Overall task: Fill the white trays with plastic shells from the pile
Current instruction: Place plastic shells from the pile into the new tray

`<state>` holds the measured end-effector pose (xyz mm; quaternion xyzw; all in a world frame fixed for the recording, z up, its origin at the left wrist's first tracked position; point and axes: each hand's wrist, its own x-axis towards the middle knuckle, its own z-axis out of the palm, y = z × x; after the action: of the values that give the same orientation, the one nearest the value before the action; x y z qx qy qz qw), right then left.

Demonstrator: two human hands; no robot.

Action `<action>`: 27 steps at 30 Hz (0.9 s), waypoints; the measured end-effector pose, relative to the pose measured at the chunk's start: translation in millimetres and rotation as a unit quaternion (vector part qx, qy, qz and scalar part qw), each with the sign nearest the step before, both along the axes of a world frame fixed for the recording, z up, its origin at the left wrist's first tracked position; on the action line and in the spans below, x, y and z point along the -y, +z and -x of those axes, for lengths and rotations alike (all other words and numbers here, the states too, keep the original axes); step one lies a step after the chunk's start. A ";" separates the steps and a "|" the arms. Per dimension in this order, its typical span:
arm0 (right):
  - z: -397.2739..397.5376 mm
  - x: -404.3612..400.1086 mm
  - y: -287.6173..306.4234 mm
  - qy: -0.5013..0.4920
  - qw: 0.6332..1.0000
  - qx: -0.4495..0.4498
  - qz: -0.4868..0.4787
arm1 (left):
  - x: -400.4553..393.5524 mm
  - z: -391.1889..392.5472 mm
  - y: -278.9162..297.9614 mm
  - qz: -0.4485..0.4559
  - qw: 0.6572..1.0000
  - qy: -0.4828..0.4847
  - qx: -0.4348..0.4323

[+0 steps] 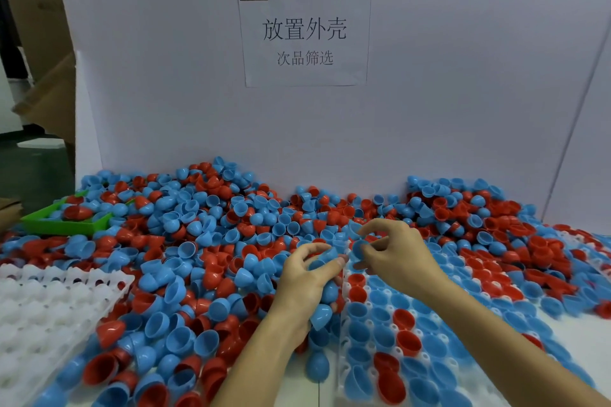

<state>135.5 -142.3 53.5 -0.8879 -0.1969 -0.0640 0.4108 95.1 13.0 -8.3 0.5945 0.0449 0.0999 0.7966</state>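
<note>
**Shell handling: grip and feel**

The left hand (309,277) cups several blue shells. The right hand (393,254) pinches one blue shell (358,246) above the far end of the right tray (345,334). The pile (205,241) lies left and far. Shells look light, thin, smooth and likely slippery; pinching the rim should work best.
</note>
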 end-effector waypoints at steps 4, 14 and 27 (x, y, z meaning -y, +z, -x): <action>4.0 30.1 11.2 -0.008 0.998 -0.038 0.054 | -1.4 -1.8 -0.5 0.027 1.000 0.003 -0.003; 44.7 103.7 28.9 -0.002 0.969 0.004 0.246 | 1.1 -1.5 0.7 0.049 0.999 -0.011 -0.008; 101.1 122.0 -10.1 -0.016 0.941 -0.054 0.335 | 2.6 -0.2 1.9 0.034 0.999 -0.020 -0.006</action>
<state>34.4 -264.3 43.4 -0.9792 -0.1706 0.0472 0.0988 95.3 10.4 -6.4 0.5682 0.0416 0.0789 0.8180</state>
